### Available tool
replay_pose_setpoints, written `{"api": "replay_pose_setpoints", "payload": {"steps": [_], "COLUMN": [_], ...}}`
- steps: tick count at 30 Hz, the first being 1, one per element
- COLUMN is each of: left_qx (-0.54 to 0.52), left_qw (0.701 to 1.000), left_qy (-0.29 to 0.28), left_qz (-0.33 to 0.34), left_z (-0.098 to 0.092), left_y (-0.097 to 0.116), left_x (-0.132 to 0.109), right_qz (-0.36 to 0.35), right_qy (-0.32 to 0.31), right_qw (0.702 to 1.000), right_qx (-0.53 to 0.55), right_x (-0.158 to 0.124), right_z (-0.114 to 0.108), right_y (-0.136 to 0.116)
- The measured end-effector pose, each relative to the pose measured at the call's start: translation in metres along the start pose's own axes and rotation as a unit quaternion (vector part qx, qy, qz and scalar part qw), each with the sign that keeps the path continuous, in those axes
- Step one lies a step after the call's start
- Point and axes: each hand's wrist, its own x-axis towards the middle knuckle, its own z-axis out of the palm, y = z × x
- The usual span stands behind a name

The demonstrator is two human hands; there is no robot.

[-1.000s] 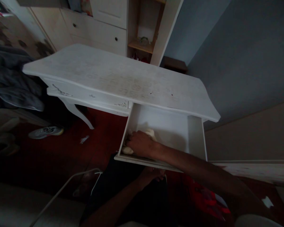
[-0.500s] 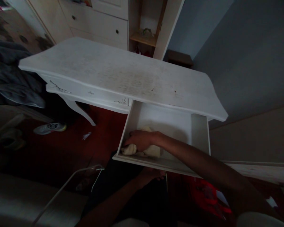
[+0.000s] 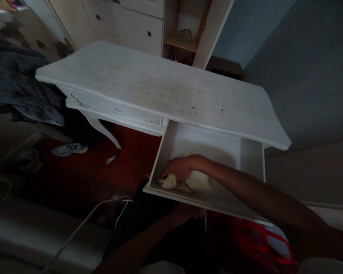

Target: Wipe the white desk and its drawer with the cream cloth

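Note:
My right hand (image 3: 178,168) reaches into the pulled-out white drawer (image 3: 250,161), its fingers closed over a crumpled cream cloth (image 3: 198,180). The cloth lies bunched on the drawer's bottom, near the front left corner; part of it is covered by the hand. Below the drawer front, over my dark-clothed lap, my left hand (image 3: 188,213) rests with its fingers loosely out and nothing visible in it. Shadow and the drawer front hide some of that hand. The drawer belongs to a white desk (image 3: 117,64) with a smudged, worn top.
Grey fabric (image 3: 20,83) is heaped at the left. A shoe (image 3: 70,149) and a crumpled scrap (image 3: 110,160) lie on the reddish floor. A red bag (image 3: 254,239) sits below the drawer's right side. Behind the desk stands a cabinet (image 3: 128,28); a grey wall (image 3: 311,76) rises at right.
The view has shifted, so the desk appears farther right. Inside the drawer, the cloth's loose part spreads slightly farther right beside my right hand. My left hand stays below the drawer.

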Motion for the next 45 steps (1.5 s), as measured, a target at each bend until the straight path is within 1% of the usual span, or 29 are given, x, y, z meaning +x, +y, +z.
{"api": "replay_pose_setpoints", "payload": {"steps": [3,7,9,12,16,18,20,22,24,26,28,30,33,35,39,45], "left_qx": [-0.005,-0.003,0.001,0.008,0.017,0.019,0.016,0.012,0.014,0.019,0.024,0.025,0.027,0.029,0.037,0.03], "left_qw": [1.0,1.0,0.999,1.0,0.999,0.999,0.999,0.999,0.999,0.998,0.998,0.998,0.999,0.999,0.998,0.999], "left_qy": [-0.003,-0.015,-0.014,-0.012,-0.019,-0.026,-0.028,-0.031,-0.036,-0.037,-0.035,-0.032,-0.024,-0.022,-0.017,-0.008], "left_qz": [0.002,0.026,0.032,0.028,0.034,0.037,0.035,0.034,0.036,0.038,0.038,0.037,0.037,0.036,0.039,0.042], "left_z": [0.0,0.0,0.0,0.0,-0.001,-0.001,0.0,0.0,0.001,0.002,0.002,0.001,0.001,0.002,0.004,0.004], "left_y": [-0.003,-0.007,-0.009,-0.013,-0.017,-0.016,-0.014,-0.012,-0.009,-0.008,-0.008,-0.009,-0.01,-0.008,-0.006,-0.012], "left_x": [0.003,0.005,0.007,0.01,0.013,0.013,0.011,0.009,0.007,0.005,0.005,0.006,0.007,0.006,0.002,0.001], "right_qz": [0.029,0.099,0.139,0.192,0.175,0.182,0.193,0.187,0.163,0.138,0.114,0.092,0.062,0.035,-0.013,-0.007], "right_qy": [-0.007,-0.016,0.002,0.074,0.203,0.271,0.337,0.406,0.465,0.495,0.487,0.455,0.417,0.403,0.363,0.304], "right_qw": [1.0,0.995,0.99,0.976,0.962,0.944,0.921,0.895,0.869,0.856,0.863,0.881,0.901,0.91,0.926,0.941], "right_qx": [0.01,0.012,0.036,0.067,0.052,0.044,0.031,0.0,-0.035,-0.061,-0.077,-0.093,-0.103,-0.095,-0.1,-0.148], "right_x": [-0.018,-0.048,-0.065,-0.092,-0.123,-0.13,-0.13,-0.122,-0.106,-0.084,-0.06,-0.04,-0.024,-0.024,-0.036,-0.054], "right_z": [0.004,0.017,0.026,0.038,0.041,0.037,0.03,0.021,0.013,0.007,0.004,0.007,0.019,0.029,0.044,0.055], "right_y": [0.003,0.012,0.019,0.028,0.027,0.02,0.012,0.003,-0.006,-0.016,-0.028,-0.038,-0.048,-0.051,-0.059,-0.074]}}
